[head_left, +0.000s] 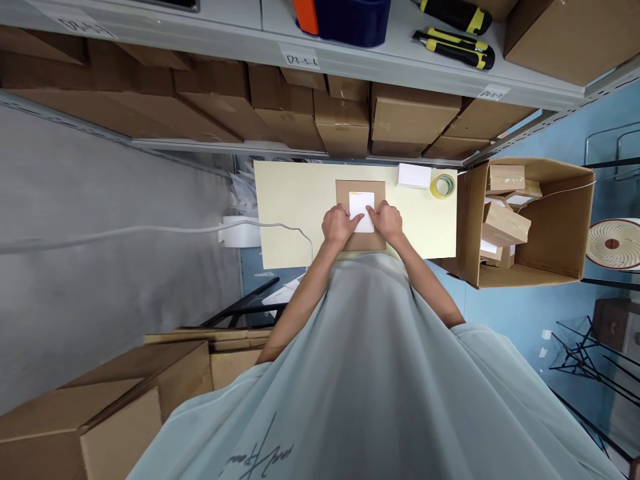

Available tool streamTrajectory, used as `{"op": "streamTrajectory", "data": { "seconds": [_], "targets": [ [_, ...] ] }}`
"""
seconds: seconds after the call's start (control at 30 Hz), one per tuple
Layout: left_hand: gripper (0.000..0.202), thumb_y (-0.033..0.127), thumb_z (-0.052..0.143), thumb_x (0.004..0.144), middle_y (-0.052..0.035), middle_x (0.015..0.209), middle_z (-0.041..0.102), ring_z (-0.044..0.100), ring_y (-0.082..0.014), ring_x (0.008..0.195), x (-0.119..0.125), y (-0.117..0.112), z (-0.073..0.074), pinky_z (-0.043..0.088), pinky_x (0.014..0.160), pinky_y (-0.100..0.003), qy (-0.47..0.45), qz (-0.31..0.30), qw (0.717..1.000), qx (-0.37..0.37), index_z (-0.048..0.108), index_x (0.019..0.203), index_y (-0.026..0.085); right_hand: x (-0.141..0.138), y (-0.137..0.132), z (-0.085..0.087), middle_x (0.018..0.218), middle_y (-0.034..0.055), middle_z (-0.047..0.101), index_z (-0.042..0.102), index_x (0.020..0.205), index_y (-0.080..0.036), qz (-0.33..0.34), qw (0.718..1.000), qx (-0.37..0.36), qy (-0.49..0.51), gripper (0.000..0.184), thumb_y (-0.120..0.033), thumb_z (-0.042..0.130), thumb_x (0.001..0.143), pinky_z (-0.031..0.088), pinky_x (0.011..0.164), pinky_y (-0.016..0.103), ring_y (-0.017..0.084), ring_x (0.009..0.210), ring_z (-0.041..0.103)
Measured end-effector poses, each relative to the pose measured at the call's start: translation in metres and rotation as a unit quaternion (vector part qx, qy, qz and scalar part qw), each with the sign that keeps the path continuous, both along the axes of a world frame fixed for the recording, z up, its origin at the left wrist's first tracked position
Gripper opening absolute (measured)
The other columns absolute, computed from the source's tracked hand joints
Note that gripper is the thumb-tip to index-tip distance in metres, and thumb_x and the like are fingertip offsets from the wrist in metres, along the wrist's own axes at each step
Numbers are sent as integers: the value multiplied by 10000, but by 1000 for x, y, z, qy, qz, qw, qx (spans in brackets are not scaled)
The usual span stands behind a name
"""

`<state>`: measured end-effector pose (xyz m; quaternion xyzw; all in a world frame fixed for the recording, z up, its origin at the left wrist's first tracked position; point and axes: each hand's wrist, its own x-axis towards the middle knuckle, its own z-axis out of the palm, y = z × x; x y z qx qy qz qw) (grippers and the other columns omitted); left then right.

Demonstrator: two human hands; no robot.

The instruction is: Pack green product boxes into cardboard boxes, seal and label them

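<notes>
A flat brown cardboard box (367,242) lies on the pale yellow tabletop in front of me. On its top sits a white label (361,203) with a small orange mark near its upper edge. My left hand (339,225) is at the box's left side, fingers curled over the edge and thumb on the label. At the opposite side my right hand (388,221) grips in the same way, its thumb tip pressing the label's right edge. The fingertips of both hands are hidden.
A white stack of labels (414,176) and a tape roll (443,186) are at the table's (295,200) back right. Right of it stands a large open carton (555,233) holding several small boxes. A shelf (340,60) with cartons and cutters spans above. A white cable (150,230) crosses from the left.
</notes>
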<state>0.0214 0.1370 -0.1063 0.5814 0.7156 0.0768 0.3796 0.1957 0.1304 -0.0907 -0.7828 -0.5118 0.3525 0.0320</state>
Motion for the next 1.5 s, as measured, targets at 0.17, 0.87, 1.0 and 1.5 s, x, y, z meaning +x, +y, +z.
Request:
{"op": "streamTrajectory", "data": {
  "seconds": [0.17, 0.87, 1.0, 1.5],
  "targets": [
    [181, 327, 824, 957, -30, 959, 763, 722, -248, 968, -17, 1, -1, 536, 930, -365, -59, -22, 998, -26, 677, 1024, 243, 9, -8, -6, 1055, 78, 768, 535, 1015, -263, 44, 998, 0, 41, 224, -297, 754, 1044, 553, 917, 381, 289, 1029, 733],
    [331, 542, 751, 1007, -131, 1069, 846, 764, -333, 1059, -12, 30, 12, 554, 916, -400, 43, -42, 996, -66, 796, 909, 230, -2, 28, 3, 1195, 255, 806, 778, 1051, -153, 27, 996, -42, -78, 557, -618, 495, 1169, 563, 1009, 439, 376, 1198, 752],
    [664, 710, 451, 1111, -255, 1139, 817, 751, -420, 1143, 0, 36, 20, 553, 956, -485, 117, -48, 991, -47, 814, 1019, 162, -5, 43, 4, 1113, 250, 820, 793, 1128, -126, 7, 995, -51, -84, 608, -620, 442, 1180, 563, 1030, 465, 390, 1214, 752],
    [722, 690, 947, 803, -156, 1409, 744, 720, -362, 1273, -23, 5, 13, 581, 972, -398, 74, -216, 970, -80, 682, 1302, 241, -4, -16, 6, 1182, 134, 806, 762, 1068, -197, 147, 986, -30, -73, 405, -507, 944, 883, 571, 1031, 373, 307, 1204, 708]
  ]
}}
